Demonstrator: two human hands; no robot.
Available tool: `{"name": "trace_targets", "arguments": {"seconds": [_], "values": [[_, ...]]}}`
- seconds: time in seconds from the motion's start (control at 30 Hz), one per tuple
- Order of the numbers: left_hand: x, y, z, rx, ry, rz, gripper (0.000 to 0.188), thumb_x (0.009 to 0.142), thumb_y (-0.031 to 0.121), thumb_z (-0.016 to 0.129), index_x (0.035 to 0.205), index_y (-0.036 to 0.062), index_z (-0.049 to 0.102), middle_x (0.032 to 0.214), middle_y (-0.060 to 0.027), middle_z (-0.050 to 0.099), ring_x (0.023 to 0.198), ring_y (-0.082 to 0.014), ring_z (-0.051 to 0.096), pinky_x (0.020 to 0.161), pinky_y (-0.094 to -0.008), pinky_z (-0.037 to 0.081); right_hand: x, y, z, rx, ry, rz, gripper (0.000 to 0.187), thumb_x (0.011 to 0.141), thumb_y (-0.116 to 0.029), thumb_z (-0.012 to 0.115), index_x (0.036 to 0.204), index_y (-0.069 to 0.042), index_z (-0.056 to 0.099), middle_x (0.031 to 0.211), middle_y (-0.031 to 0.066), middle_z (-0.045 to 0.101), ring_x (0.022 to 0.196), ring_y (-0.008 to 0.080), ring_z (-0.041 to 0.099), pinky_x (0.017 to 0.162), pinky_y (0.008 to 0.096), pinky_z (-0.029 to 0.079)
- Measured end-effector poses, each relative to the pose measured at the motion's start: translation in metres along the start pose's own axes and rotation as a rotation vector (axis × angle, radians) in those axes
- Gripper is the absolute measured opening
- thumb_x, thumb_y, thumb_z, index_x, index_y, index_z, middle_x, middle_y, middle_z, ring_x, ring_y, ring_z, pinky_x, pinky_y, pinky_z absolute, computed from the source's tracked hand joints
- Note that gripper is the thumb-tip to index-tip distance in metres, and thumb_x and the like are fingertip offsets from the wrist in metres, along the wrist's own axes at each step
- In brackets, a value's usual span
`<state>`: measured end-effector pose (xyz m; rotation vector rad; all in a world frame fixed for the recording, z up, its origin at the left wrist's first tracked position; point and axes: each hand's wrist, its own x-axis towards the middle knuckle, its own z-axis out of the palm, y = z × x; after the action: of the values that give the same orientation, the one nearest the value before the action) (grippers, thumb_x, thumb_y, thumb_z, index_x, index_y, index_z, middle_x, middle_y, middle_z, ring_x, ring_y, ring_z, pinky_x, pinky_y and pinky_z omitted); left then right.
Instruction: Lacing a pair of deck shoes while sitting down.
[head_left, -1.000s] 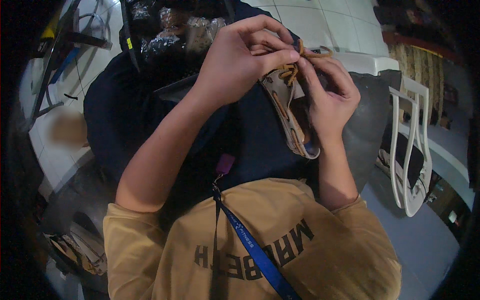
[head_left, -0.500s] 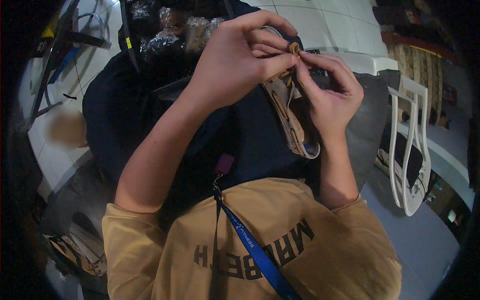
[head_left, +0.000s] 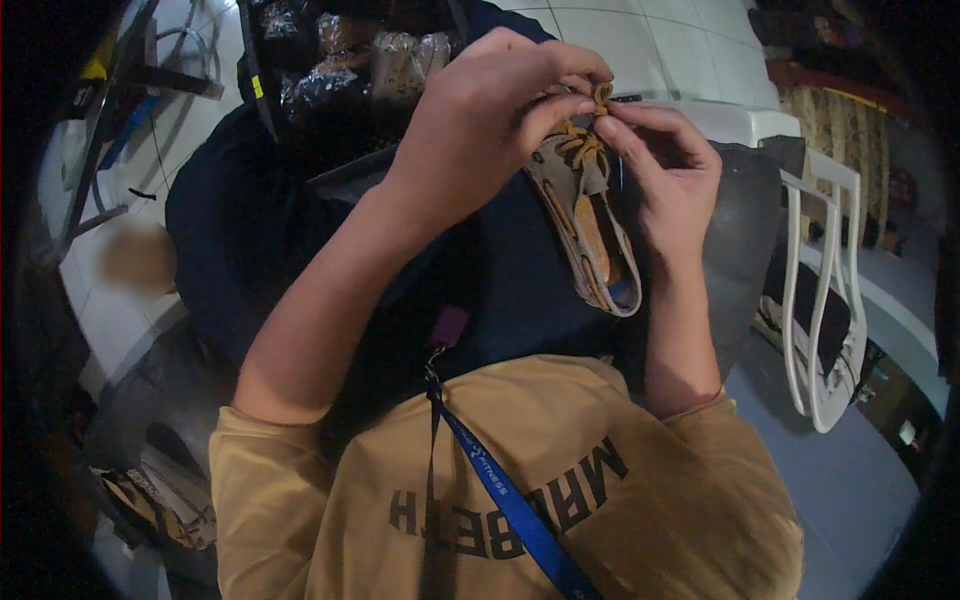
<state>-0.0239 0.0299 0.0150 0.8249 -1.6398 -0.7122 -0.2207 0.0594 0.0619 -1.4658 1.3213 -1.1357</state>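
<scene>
A grey-beige lace-up shoe point(head_left: 596, 262) with a tan insole rests on my dark-clad lap, its open heel end toward me. Tan laces point(head_left: 583, 147) cross its front, and one end rises into a small coil between my hands. My left hand point(head_left: 510, 105) reaches over from the left, thumb and fingers pinched on the lace. From the right, my right hand point(head_left: 668, 160) pinches the same lace just below the coil with thumb and forefinger. The toe of the shoe is partly hidden behind my left hand.
Beyond my lap, a black crate point(head_left: 262, 60) holds several plastic-wrapped items point(head_left: 345, 85). A white plastic chair point(head_left: 825, 290) stands at the right. More shoes point(head_left: 165, 490) lie at the lower left. A blue lanyard point(head_left: 500, 480) hangs down my front.
My left hand has shifted slightly, and the crossed laces and more of the shoe's inside now show. The coiled lace has moved a little right and up.
</scene>
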Motion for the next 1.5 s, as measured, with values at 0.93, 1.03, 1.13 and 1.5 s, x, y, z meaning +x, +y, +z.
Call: {"name": "trace_targets", "arguments": {"seconds": [0.93,1.03,1.13,1.5], "values": [[-0.002,0.005,0.004,-0.728,-0.049,-0.575,0.035,0.09,0.003,0.08,0.12,-0.0012,0.063,0.099,-0.0049,0.076,0.091,-0.0069,0.069,0.083,-0.0225,0.054,-0.006,0.006,0.012,0.064,0.077,0.073,0.024,0.086,-0.002,0.084,0.108,0.002,0.076,0.107,0.0063,0.075,0.091,0.0082,0.063,0.078,0.0233,0.05],[-0.003,0.002,0.004,-0.704,-0.055,-0.571,0.035,0.09,0.003,0.08,0.12,-0.0012,0.063,0.099,-0.0052,0.077,0.092,-0.0074,0.07,0.083,-0.022,0.054,-0.004,0.009,0.013,-0.029,0.096,-0.073,0.021,0.084,-0.001,0.084,0.104,0.002,0.077,0.107,0.0082,0.076,0.092,0.0116,0.066,0.08,0.0253,0.051],[0.0,0.0,0.0,-0.726,-0.084,-0.593,0.034,0.091,0.004,0.079,0.121,-0.0007,0.063,0.097,-0.0053,0.077,0.091,-0.0073,0.07,0.08,-0.0211,0.054,0.001,0.007,0.011,-0.248,0.081,-0.294,0.02,0.082,0.001,0.084,0.101,0.002,0.077,0.103,0.0096,0.077,0.091,0.0157,0.07,0.081,0.0281,0.053],[0.003,0.005,-0.01,-0.614,-0.119,-0.534,0.031,0.093,0.002,0.076,0.122,-0.0002,0.064,0.1,-0.0065,0.077,0.091,-0.0071,0.07,0.082,-0.0214,0.055,0.001,-0.003,0.017,-0.226,0.057,-0.193,0.021,0.085,0.002,0.082,0.105,0.003,0.077,0.099,0.0097,0.075,0.089,0.0145,0.071,0.082,0.0273,0.057]]}}
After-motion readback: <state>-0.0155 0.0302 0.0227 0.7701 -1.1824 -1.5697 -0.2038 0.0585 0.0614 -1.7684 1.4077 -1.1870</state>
